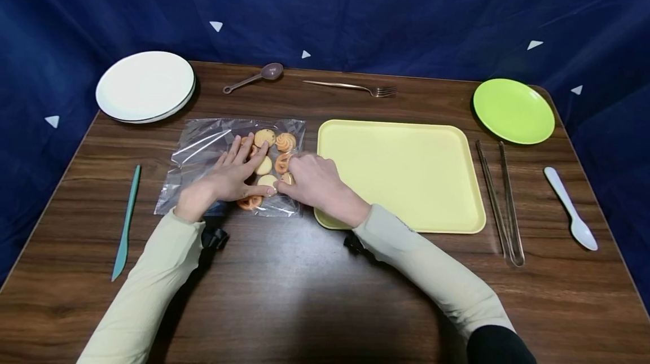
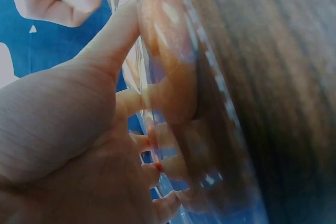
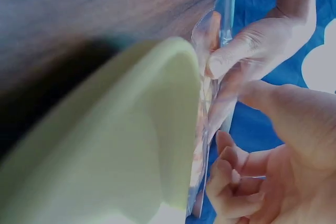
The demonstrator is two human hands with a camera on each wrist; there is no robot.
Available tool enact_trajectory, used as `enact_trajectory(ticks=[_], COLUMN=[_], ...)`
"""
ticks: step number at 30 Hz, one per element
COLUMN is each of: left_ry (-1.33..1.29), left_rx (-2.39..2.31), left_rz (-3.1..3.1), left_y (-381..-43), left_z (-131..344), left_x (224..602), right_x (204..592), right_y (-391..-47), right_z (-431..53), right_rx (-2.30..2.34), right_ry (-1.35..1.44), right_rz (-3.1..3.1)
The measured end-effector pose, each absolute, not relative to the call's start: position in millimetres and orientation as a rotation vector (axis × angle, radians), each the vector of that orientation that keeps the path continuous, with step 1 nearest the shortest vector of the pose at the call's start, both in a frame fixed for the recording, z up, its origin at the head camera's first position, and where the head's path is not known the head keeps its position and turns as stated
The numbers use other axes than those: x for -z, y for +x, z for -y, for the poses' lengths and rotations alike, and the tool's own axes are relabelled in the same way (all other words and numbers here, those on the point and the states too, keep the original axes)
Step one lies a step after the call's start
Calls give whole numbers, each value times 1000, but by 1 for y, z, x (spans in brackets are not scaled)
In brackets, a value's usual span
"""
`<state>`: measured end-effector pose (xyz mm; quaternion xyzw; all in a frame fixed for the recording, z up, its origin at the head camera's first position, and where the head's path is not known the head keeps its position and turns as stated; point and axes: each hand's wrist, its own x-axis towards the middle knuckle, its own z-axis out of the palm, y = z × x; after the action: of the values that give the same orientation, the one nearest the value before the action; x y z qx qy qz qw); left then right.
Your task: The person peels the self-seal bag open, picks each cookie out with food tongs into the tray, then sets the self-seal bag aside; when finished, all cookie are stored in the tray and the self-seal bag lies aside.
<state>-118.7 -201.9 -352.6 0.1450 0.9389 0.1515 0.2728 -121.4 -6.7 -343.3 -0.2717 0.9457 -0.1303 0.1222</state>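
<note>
A clear plastic bag lies flat left of the tray, with several biscuits inside: round ones, a swirled one and pretzel-shaped ones. My left hand rests on the bag with fingers spread, its thumb lying along the plastic by a biscuit. Over the bag's right side is my right hand, close to the tray's left edge. Its fingers are curled in the right wrist view, the thumb stands apart from them, and nothing shows between them. Both hands cover some biscuits.
A yellow tray lies right of the bag, then metal tongs, a white spoon and a green plate. White plates, a measuring spoon and a fork lie along the back; a teal knife lies left.
</note>
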Motion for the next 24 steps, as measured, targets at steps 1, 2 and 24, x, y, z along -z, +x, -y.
enact_trajectory(ticks=[1,2,24], left_ry=[391,393,391], left_rx=[-411,-416,-423], left_rz=[-2528,-2530,-2525], left_y=[-119,-119,-118], left_z=[202,202,203], left_x=[353,353,352], right_x=[344,344,346], right_y=[-122,-123,-130], right_z=[9,10,-19], right_rx=[355,333,537], right_ry=[-796,-796,-670], right_rz=[-2758,-2756,-2744])
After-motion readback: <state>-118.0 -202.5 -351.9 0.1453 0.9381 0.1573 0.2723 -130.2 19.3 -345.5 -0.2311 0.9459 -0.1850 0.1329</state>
